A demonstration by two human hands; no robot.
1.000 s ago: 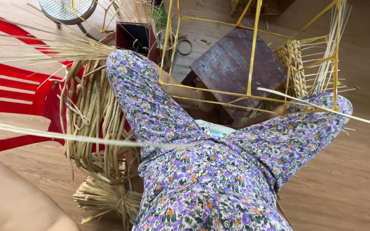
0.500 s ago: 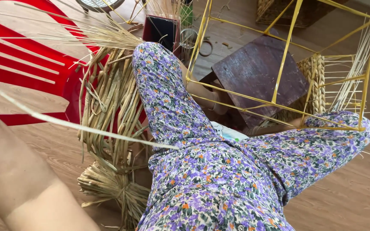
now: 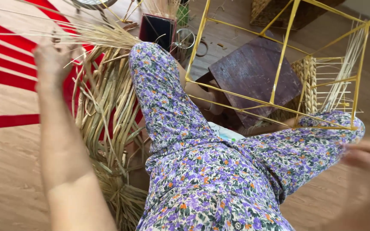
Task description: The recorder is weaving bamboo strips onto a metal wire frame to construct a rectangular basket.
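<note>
My left hand [image 3: 52, 60] is raised at the left, its fingers curled on thin pale straw stalks [image 3: 18, 33] that run off to the left. Just right of it a thick bundle of dried straw [image 3: 108, 107] lies looped on the floor beside my left leg in floral trousers [image 3: 168, 107]. My right hand [image 3: 367, 156] is a blur at the right edge near my right knee; its grip is unclear. A yellow rod frame [image 3: 281, 55] stands over my lower legs, with a partly woven straw panel [image 3: 310, 83] on its right side.
A dark brown wooden block [image 3: 253, 77] sits under the frame. A red slatted plastic piece [image 3: 5, 75] lies on the wooden floor at the left. A dark box [image 3: 157, 30], metal rings [image 3: 189, 40] and a wicker basket [image 3: 270, 10] are at the top.
My left arm has swung up from the lower left until the hand reaches the stalks by the bundle. The long stalk across my lap is gone from there. My right hand has entered at the right.
</note>
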